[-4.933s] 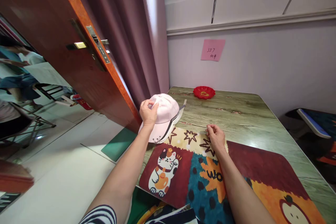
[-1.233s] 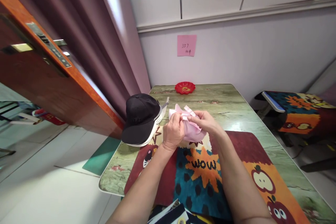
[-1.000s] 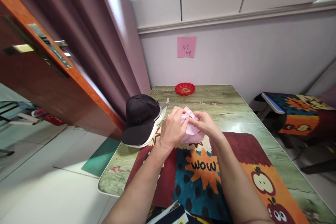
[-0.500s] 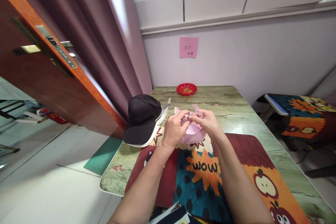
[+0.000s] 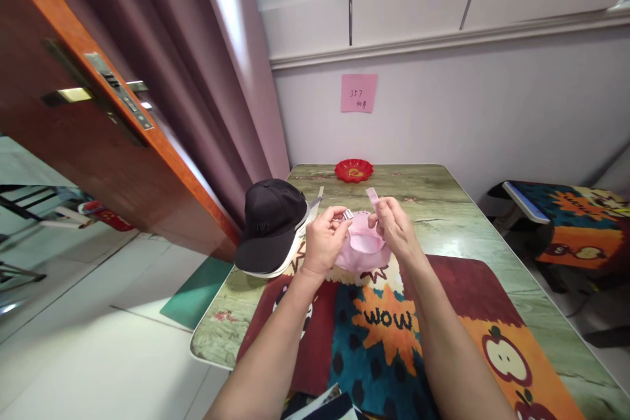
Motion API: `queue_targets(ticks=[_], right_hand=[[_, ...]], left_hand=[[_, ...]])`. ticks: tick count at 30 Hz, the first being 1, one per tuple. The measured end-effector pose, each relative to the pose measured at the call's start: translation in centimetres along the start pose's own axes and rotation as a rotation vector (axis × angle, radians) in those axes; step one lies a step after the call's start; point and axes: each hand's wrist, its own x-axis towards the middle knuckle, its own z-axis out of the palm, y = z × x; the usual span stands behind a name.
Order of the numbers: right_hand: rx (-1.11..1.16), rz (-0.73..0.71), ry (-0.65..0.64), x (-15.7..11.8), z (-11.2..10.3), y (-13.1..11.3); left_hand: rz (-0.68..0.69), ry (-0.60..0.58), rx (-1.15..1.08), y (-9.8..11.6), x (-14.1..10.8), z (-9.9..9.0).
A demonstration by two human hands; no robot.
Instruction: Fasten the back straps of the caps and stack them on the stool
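Note:
A pink cap [image 5: 361,251] lies on the patterned mat in front of me, its back strap undone. Between the thumb and fingers of my left hand [image 5: 325,236] is the cap's small metal buckle [image 5: 348,214]. My right hand [image 5: 396,226] pinches the pink strap [image 5: 373,197], whose free end points up and away from me. Strap and buckle are apart, with a gap between the two hands. Left of my left hand sits a black cap [image 5: 273,210], stacked on a white one [image 5: 295,251] that shows at its edge.
A red scalloped dish [image 5: 354,170] stands at the table's far edge. The mat [image 5: 354,341] covers the near part of the green table [image 5: 216,335]. An open wooden door [image 5: 162,170] and a curtain [image 5: 236,79] are at left; a pink note [image 5: 359,93] is on the wall.
My hands have moved apart, the right one going right with the strap. The strap has come away from the buckle, which now shows in my left fingers. The view has shifted slightly.

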Motion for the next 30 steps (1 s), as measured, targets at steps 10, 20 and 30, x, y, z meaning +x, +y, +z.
queue_targets(ticks=[10,20,30], right_hand=[[-0.185,-0.009,-0.12,-0.2,-0.8,-0.2],[0.097,0.103,-0.029,-0.1,0.3,0.3],[0.165,0.138,-0.076,-0.1,1.1,0.2]], left_hand=[[-0.22,-0.02,-0.502,0.7,0.0,0.9],[-0.223,-0.08,-0.547,-0.1,0.0,0.7],[-0.26,-0.094,-0.583,0.3,-0.1,1.0]])
